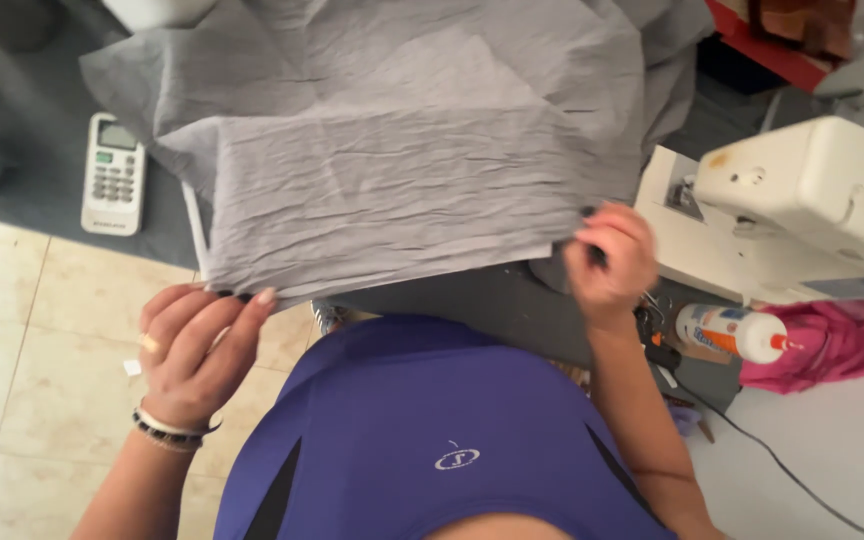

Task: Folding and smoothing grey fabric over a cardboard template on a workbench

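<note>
Tabletop: both hands pinch grey fabric [392,180] edge.

A white plastic glue bottle with an orange cap [737,332] lies on its side at the right, just beside the pink cloth; its wrap-around label is blue, orange and white. At the upper left, a white rectangular remote control [113,174] lies on the grey surface, its small greenish screen [117,135] at the top end above rows of buttons.

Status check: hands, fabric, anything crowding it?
Left hand and right hand pinch the grey fabric near edge. Sewing machine right, remote control left. Nothing on cloth.
</note>
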